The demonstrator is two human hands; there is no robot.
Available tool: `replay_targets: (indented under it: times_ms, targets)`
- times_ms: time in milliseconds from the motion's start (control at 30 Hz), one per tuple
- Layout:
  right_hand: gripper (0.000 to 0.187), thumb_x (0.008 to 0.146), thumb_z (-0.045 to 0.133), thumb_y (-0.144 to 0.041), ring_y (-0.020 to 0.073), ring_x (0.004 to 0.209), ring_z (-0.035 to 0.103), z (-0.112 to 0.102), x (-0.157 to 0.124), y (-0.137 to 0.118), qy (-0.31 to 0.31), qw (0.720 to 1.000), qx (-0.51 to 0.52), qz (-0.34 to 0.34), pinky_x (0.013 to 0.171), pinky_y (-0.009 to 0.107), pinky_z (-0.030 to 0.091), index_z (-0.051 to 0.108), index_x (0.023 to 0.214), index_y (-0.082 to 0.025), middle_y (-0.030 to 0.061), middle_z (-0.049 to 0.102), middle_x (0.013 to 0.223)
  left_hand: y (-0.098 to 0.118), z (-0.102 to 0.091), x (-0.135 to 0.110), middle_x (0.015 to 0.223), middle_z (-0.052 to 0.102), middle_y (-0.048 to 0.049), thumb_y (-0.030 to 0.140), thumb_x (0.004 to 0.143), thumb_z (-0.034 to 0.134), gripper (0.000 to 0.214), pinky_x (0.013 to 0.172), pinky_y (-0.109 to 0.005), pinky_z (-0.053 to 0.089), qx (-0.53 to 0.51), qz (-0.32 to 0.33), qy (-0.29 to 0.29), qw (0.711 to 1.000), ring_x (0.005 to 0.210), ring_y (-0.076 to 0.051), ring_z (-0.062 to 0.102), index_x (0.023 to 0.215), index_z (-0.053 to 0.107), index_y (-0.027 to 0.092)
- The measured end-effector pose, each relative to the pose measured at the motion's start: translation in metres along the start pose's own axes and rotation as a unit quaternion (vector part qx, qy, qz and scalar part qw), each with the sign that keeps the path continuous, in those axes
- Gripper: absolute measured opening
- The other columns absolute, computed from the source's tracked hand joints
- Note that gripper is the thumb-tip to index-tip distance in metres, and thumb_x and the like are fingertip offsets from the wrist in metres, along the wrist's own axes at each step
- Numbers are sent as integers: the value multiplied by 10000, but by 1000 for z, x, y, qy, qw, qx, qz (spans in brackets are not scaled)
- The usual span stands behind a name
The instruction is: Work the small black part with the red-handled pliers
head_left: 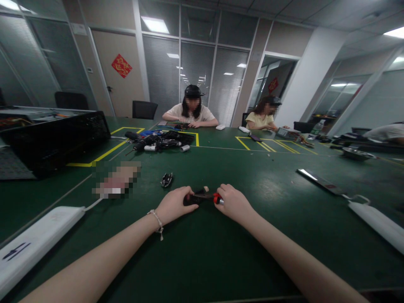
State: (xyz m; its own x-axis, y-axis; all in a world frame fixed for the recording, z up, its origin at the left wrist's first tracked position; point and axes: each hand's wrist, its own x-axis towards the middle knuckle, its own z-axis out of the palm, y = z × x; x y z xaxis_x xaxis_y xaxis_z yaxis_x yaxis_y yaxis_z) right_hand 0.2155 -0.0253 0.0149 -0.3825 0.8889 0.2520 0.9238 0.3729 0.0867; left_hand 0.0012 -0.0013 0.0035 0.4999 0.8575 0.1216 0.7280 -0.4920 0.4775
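My left hand (176, 204) is closed around a dark piece (190, 199), mostly covered by the fingers; its kind cannot be made out. In my right hand (232, 201), the fingers wrap round a red-handled tool (216, 198) with a silvery part showing. A dark, narrow metal part (203, 196) spans the gap between the two hands; which of the two it belongs to is unclear. Just beyond it on the green table (202, 252) lies a small tan-tipped piece (206, 189). A small black and silver part (166, 180) rests past my left hand.
A black computer case (57, 145) stands at the left. Black parts and cables (160, 139) are heaped at the far side. White power banks (41, 240) lie left and right, the right one cabled to a phone (318, 181). A metal bowl (356, 154) sits far right. Co-workers sit opposite.
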Motion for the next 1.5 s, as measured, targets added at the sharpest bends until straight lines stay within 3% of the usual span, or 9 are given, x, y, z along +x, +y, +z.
replay_targets:
  times_ms: [1500]
  targets:
    - [200,715,523,-278,173,810,505,-3,-1,1,-15,1000,-1,1,709,262,425,578,857,-149,74,567,891,0,1,0,819,568,3,448,696,557,294,579,-244,374,0,4,6,1000,708,-162,539,862,525,207]
